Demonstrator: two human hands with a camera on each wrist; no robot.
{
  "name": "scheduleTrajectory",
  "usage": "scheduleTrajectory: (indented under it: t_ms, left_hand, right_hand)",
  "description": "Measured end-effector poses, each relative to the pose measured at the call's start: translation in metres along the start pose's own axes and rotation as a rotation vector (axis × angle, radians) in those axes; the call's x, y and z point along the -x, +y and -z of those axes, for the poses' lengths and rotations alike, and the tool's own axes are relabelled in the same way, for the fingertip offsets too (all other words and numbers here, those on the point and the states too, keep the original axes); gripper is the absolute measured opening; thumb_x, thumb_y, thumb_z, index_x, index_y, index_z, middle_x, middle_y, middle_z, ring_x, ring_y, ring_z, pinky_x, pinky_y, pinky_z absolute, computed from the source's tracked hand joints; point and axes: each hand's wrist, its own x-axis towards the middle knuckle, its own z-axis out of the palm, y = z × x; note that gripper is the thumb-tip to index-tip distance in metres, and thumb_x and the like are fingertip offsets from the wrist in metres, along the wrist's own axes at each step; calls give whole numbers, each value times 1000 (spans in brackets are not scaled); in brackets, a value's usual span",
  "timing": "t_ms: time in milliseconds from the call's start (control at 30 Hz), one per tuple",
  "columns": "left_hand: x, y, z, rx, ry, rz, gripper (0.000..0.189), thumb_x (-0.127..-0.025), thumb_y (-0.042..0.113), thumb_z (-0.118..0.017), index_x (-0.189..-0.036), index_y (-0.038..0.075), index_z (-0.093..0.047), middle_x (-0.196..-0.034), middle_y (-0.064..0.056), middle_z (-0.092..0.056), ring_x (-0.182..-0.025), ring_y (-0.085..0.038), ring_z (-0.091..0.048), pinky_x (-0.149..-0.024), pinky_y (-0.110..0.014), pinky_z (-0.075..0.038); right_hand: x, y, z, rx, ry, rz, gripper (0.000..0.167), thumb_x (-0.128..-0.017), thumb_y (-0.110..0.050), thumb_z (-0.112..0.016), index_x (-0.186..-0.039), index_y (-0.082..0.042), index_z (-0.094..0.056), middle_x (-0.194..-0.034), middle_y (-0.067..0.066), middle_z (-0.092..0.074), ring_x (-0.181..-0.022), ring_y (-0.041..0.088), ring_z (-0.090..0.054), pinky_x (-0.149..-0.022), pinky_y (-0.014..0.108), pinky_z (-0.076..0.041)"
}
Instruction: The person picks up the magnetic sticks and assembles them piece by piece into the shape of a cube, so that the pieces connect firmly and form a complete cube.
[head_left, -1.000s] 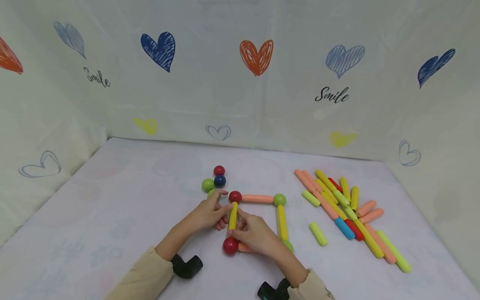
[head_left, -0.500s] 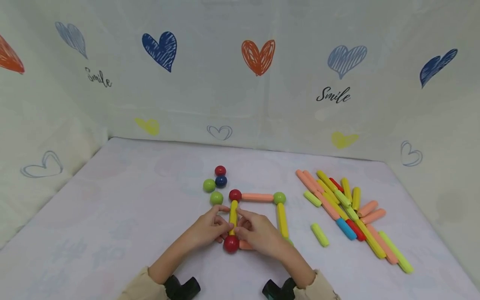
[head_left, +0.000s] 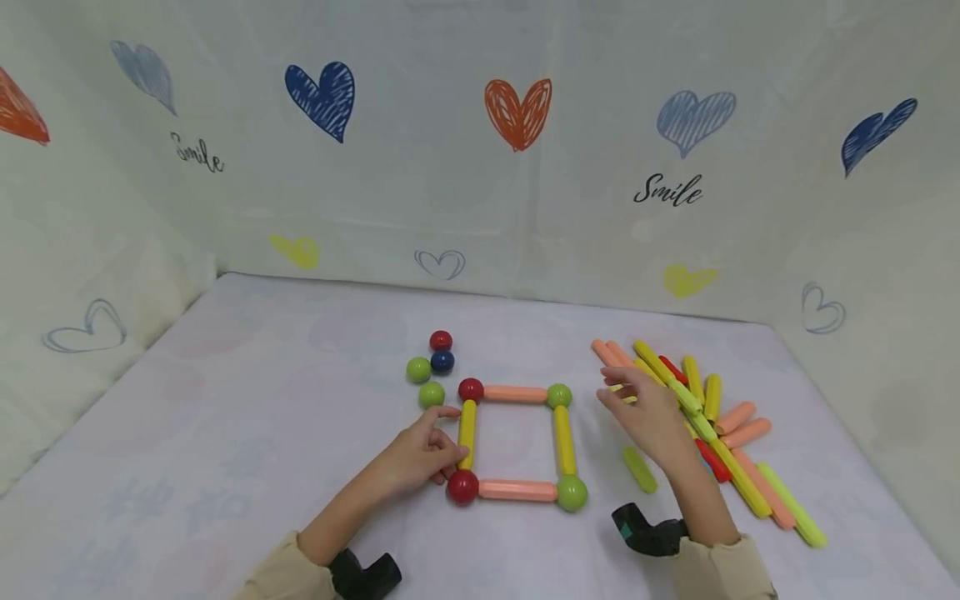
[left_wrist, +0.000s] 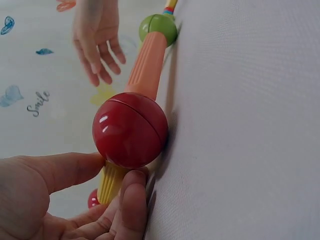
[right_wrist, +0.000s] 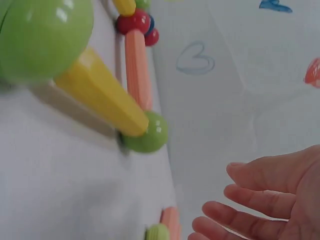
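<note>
A square of rods and balls lies on the table: red balls at its left corners, green balls at its right ones, salmon rods along front and back, yellow rods at the sides. My left hand pinches the left yellow rod between thumb and fingers; in the left wrist view the thumb also meets the near red ball. Over the left part of a rod pile, my right hand hovers with relaxed fingers and holds nothing. It partly hides the rods beneath it.
Loose balls, red, blue and green, sit behind the square's left side. A short lime rod lies between the square and the pile. A white curtain with printed hearts stands behind the table.
My right hand has let go of the left yellow rod and moved right, over the rod pile. My left hand drew back slightly toward the front, then stayed at that rod.
</note>
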Motion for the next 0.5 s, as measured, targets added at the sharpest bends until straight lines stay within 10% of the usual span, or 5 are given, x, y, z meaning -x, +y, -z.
scheduleTrajectory:
  t_ms: [233, 500]
  left_hand:
    - [-1, -3, 0, -6, -7, -6, 56, -87, 14, -64, -134, 4, -36, -76, -4, -59, -62, -14, -55, -62, -26, -51]
    - [-4, -4, -1, -14, 2, -13, 56, -86, 14, -64, -134, 6, -37, -75, -3, -59, -62, -14, -55, -63, -27, -52]
  right_hand:
    - [-7, 35, 6, -20, -43, -204, 40, -90, -20, -59, -122, 3, -53, -76, 12, -62, -61, 18, -57, -54, 26, -46]
    - [-12, 47, 0, 26, -73, -298, 42, -91, -21, -59, -125, 2, -49, -66, 5, -56, -58, 16, -51, -54, 26, -39]
